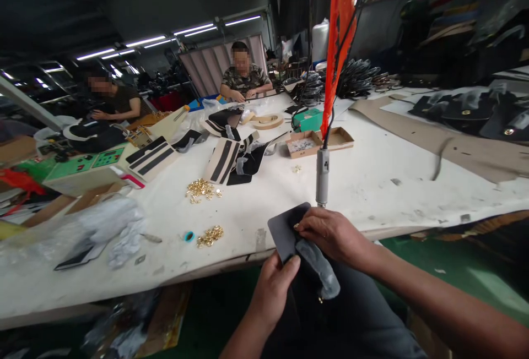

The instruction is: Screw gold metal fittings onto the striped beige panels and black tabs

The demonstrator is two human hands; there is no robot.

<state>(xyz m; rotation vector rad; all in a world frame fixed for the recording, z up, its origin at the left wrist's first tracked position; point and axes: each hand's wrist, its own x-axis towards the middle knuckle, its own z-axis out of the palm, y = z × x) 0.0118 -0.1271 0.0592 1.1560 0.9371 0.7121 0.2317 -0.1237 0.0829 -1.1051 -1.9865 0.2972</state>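
My left hand (276,287) is closed on the lower edge of a black leather-like panel (285,232), thumb on top. The panel is tilted, over my lap at the table's front edge. A strip wrapped in cloudy plastic (318,268) hangs from it, with a small gold piece (320,299) at its end. Against the panel's face, my right hand (333,232) pinches a small gold metal fitting (296,227). Just behind that hand, a grey electric screwdriver (322,174) hangs upright on its cable. Its tip is partly hidden by the hand.
Piles of gold fittings (210,236) and a blue ring (189,237) lie left on the white table (165,227). Striped panels (223,161), a tape roll (268,122) and cardboard trays (303,147) are farther back. Two people (247,78) sit across. Black pieces (454,111) lie right.
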